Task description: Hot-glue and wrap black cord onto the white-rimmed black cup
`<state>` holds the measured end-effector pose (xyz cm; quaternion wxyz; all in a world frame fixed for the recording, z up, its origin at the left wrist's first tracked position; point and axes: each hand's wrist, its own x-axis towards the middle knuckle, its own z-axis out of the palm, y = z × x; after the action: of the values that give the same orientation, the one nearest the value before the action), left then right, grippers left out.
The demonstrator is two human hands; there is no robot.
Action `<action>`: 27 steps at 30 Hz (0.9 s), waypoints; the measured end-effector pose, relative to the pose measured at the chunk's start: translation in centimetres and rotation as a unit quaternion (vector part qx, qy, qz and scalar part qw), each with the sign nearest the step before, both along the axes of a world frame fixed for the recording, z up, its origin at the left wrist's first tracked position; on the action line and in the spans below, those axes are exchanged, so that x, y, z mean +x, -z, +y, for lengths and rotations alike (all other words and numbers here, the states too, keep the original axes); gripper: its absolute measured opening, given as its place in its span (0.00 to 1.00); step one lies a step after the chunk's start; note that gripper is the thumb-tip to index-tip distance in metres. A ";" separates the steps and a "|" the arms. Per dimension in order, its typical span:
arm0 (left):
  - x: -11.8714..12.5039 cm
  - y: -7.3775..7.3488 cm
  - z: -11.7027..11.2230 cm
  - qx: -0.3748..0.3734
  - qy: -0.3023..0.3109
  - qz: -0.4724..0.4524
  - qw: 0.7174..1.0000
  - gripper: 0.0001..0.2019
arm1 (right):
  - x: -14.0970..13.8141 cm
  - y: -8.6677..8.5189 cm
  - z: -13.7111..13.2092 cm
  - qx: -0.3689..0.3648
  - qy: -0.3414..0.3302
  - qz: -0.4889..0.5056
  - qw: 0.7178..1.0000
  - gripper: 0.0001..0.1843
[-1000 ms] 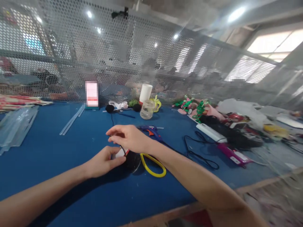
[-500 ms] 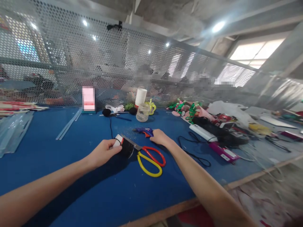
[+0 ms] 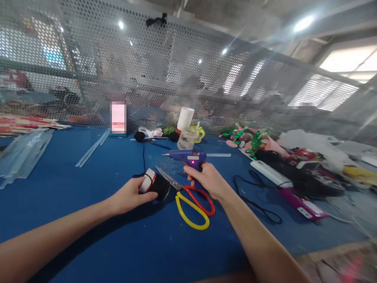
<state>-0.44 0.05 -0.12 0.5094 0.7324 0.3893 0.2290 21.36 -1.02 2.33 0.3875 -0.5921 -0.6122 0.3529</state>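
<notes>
My left hand (image 3: 132, 195) is closed on a black yarn ball (image 3: 161, 186) with a white and red paper band, resting at the blue tabletop. A strand of black yarn (image 3: 144, 155) runs from it toward a small black ball (image 3: 139, 136) at the back. My right hand (image 3: 209, 179) grips a blue glue gun (image 3: 188, 156), held above the table with its nozzle pointing left. A red light glows on its side, and a clear glue stick (image 3: 219, 155) sticks out behind. Between my hands lie scissors (image 3: 193, 208) with one red and one yellow handle, blades beside the yarn ball.
A clear jar (image 3: 186, 138) and a white roll (image 3: 185, 118) stand at the back. Clear strips (image 3: 28, 151) lie left, near a phone-like pink screen (image 3: 118, 118). To the right are a black cord (image 3: 265, 210), a purple and white power strip (image 3: 303, 204) and heaped materials.
My right hand has lifted the glue gun off the table and turned it upright. My left hand keeps its hold on the yarn ball. The view has swung slightly left.
</notes>
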 end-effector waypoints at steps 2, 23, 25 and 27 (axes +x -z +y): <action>0.2 0.3 -0.1 0.007 -0.005 0.006 1.000 0.13 | -0.6 0.1 -0.8 -0.003 -0.039 0.036 0.999 0.12; 0.0 0.2 -0.2 0.038 -0.065 0.005 0.997 0.13 | -1.8 0.5 -4.3 0.067 -0.039 -0.182 0.980 0.13; 0.0 0.2 -0.2 0.043 -0.058 -0.005 0.997 0.13 | -1.9 0.6 -4.4 0.086 -0.037 -0.197 0.976 0.12; 0.0 0.3 -0.2 0.051 -0.057 -0.005 0.997 0.14 | -2.0 0.6 -4.5 0.095 -0.033 -0.208 0.973 0.12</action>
<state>-0.43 -0.17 -0.38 0.4591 0.7332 0.4158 0.2807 19.40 -5.55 1.70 0.2946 -0.5923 -0.7293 0.1748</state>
